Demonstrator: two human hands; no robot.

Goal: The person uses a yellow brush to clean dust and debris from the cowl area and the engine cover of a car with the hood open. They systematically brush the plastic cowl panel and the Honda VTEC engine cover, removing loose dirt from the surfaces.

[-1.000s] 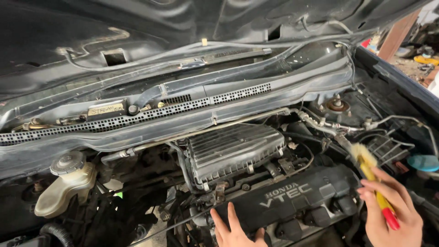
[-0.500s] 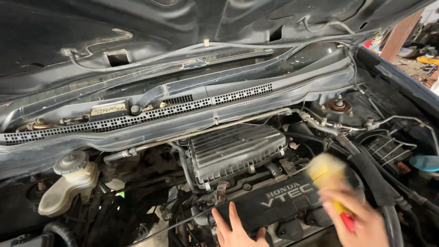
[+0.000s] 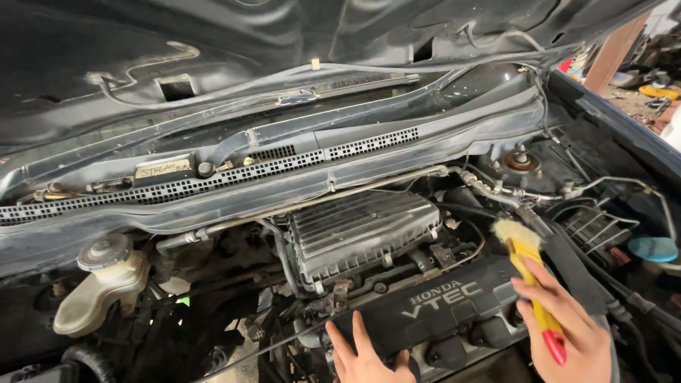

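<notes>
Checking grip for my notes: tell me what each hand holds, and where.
Right hand grips the brush by its yellow handle. Left hand holds nothing, resting on the engine cover.

We see a brush (image 3: 526, 273) with pale soft bristles and a glossy yellow-and-red plastic handle, right of the matt black engine cover (image 3: 433, 308), behind which sit a ribbed, dusty plastic air box (image 3: 362, 230) and dull metal pipes (image 3: 489, 190).

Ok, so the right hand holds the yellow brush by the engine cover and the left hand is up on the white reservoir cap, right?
Not quite. The head view shows the left hand resting on the black engine cover, well away from the white reservoir cap. The right hand does hold the yellow brush by the cover.
</notes>
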